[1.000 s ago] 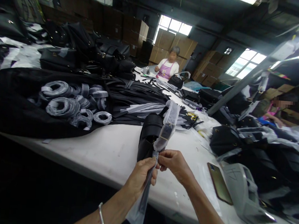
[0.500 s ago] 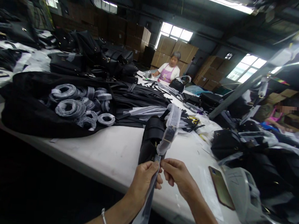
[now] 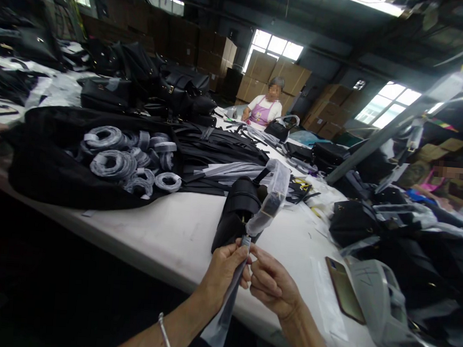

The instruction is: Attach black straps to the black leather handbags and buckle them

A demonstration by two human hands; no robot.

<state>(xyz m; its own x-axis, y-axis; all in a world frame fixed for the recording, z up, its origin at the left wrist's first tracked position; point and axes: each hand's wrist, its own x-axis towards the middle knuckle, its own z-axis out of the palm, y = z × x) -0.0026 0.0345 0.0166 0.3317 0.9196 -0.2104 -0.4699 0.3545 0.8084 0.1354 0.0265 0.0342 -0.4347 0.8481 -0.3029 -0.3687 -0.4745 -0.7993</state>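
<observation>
A black handbag [image 3: 234, 211] lies at the front of the white table, its handle [image 3: 276, 198] wrapped in clear plastic film. Running down from the bag toward me is a strap [image 3: 224, 314] sleeved in translucent plastic. My left hand [image 3: 224, 272] is closed around this strap near its upper end, thumb on top. From the other side, my right hand [image 3: 273, 281] has its fingers bent in, with thumb and index tip pressed at the strap's upper end. The exact contact of the right fingertips is partly hidden.
Plastic-wrapped strap coils [image 3: 114, 164] fill a black cloth [image 3: 34, 179] at left, with loose black straps [image 3: 221, 146] beyond. A phone [image 3: 345, 289] and a grey tape dispenser [image 3: 379, 308] lie at right. Black bags surround the table; a co-worker [image 3: 264, 109] sits across.
My right hand has turned and curled more at the strap's upper end. My left hand keeps its hold. Another person's hand at the far left edge shows more plainly.
</observation>
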